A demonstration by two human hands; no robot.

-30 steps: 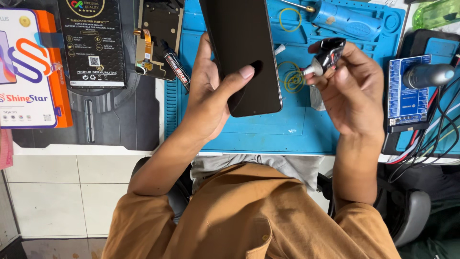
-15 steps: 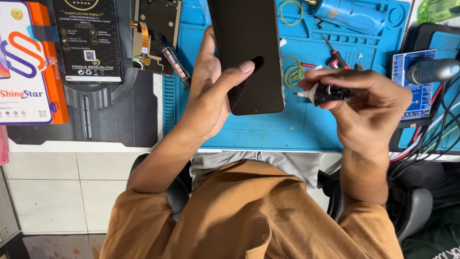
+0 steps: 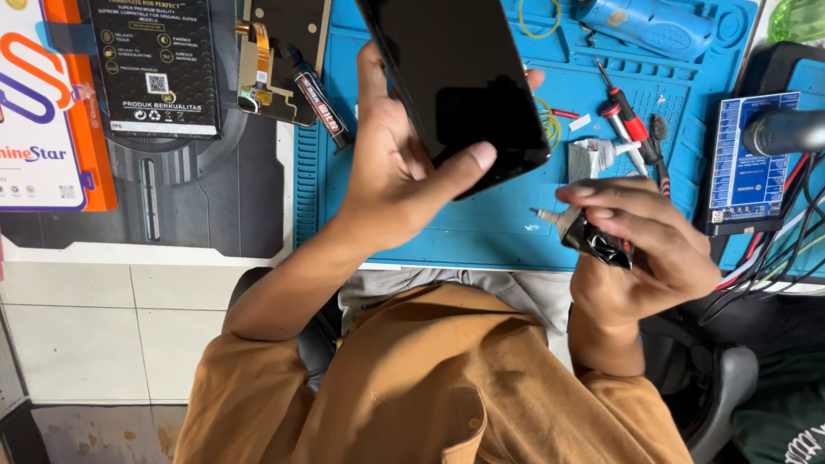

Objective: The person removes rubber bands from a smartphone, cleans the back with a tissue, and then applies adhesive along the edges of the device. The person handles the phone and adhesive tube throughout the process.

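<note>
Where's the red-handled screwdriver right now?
Head view, upper right: the screwdriver lies on the blue mat, just beyond the right hand, beside the black phone.

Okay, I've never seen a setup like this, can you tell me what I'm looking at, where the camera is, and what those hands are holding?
This is one picture from a camera worn on a person's head, looking down at their own two bare hands over a workbench. The left hand holds a black phone screen panel, thumb on its glass. The right hand pinches a small black glue tube with a pale nozzle. Under them lies a blue repair mat carrying a red-handled screwdriver, a blue rotary tool and yellow rubber bands. A black marker and a black product box lie to the left.
</note>
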